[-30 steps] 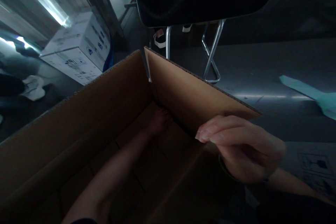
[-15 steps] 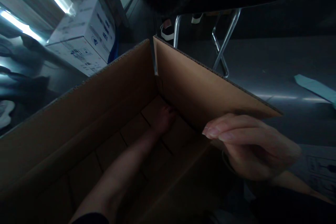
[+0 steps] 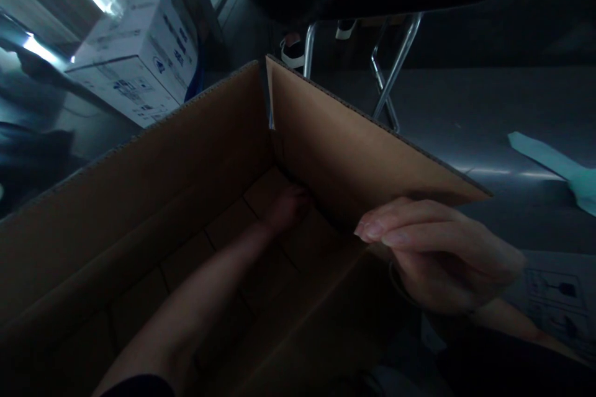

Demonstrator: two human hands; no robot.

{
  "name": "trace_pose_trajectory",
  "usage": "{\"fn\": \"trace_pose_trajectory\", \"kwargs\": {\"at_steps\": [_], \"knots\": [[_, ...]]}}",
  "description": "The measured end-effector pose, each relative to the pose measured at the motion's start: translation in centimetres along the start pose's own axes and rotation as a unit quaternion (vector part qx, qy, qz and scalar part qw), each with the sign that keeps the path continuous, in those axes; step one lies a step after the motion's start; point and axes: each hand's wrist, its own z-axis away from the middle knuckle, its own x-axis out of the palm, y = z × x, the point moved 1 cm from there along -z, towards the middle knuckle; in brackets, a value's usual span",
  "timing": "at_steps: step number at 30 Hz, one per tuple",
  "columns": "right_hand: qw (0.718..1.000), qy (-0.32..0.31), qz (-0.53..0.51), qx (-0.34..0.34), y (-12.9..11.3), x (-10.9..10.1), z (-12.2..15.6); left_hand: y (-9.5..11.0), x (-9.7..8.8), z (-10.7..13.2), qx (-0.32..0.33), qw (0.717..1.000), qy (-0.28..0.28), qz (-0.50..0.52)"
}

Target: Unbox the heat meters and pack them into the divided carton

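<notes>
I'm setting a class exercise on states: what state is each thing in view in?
Large cardboard box: open at the top.
Brown pieces inside: laid in rows.
White printed box: appears shut.
Metal legs: standing.
Green strip: lying on the floor.
Left hand: inside the large cardboard box, grip unclear.
Right hand: bent, grip unclear.

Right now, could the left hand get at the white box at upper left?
Probably not: the left hand is inside the open carton, whose wall stands between it and the white box.
</notes>
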Motion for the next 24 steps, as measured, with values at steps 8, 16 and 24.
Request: {"fn": "trace_pose_trajectory", "kwargs": {"at_steps": [8, 16, 24], "knots": [[0.999, -0.044, -0.027, -0.002, 0.7, -1.0, 0.6, 0.2, -0.1, -0.7, -0.012, 1.000, -0.001, -0.028], [0.995, -0.090, -0.016, 0.038, 0.4, -1.8, 0.6, 0.4, -0.5, 0.0, -0.014, 0.998, -0.028, -0.045], [0.989, -0.128, 0.010, 0.075, 0.3, -2.3, 0.8, 0.7, 1.4, 0.0, -0.109, 0.992, 0.051, -0.039]]}}
